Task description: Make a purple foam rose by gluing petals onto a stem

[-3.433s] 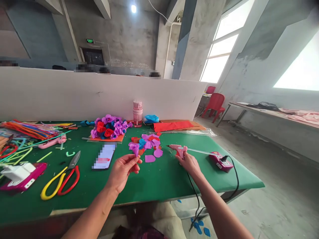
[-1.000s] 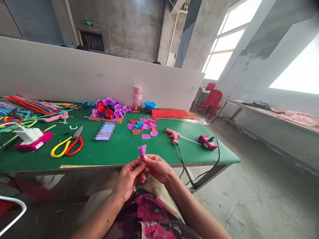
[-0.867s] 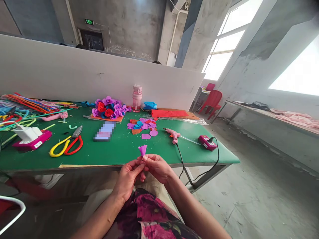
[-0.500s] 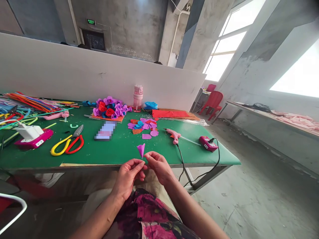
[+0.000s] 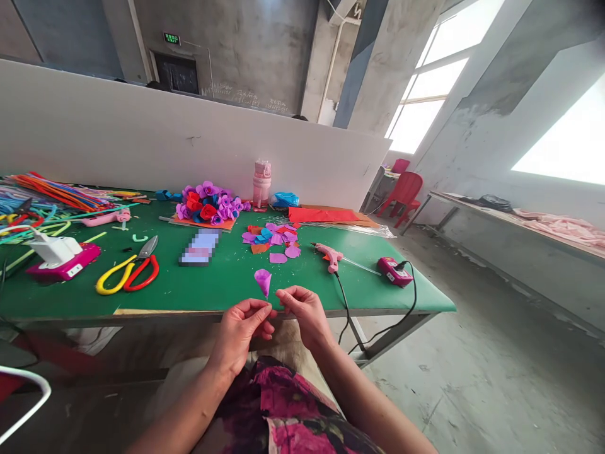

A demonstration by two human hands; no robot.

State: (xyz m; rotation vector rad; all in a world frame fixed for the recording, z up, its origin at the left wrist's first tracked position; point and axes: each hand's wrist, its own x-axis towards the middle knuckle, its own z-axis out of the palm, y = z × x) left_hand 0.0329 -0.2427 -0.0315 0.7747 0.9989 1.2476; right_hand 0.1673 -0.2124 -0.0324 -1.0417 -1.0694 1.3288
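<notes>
A purple paper cone (image 5: pixel 263 282) stands upright on a thin stem, its wide mouth at the top. My left hand (image 5: pixel 246 328) pinches the stem below the cone between thumb and forefinger. Just right of the stem, my right hand (image 5: pixel 304 310) has its thumb and forefinger pressed together; whether anything small is between them cannot be made out. Beyond the hands lie loose purple, blue and red paper pieces (image 5: pixel 278 258) on the green table (image 5: pixel 227 287). Finished-looking purple, red and blue paper flowers (image 5: pixel 208 213) sit in a pile behind.
A pink glue gun (image 5: pixel 331 257) and magenta power socket (image 5: pixel 394 272) lie at right, with cords hanging over the edge. Scissors (image 5: pixel 137 268), a blurred phone-like rectangle (image 5: pixel 200 247) and another socket (image 5: pixel 66 263) are at left. A pink bottle (image 5: pixel 261 186) stands behind.
The purple cone has turned to show its open mouth and moved slightly left. My right fingertips have moved a little away from the stem.
</notes>
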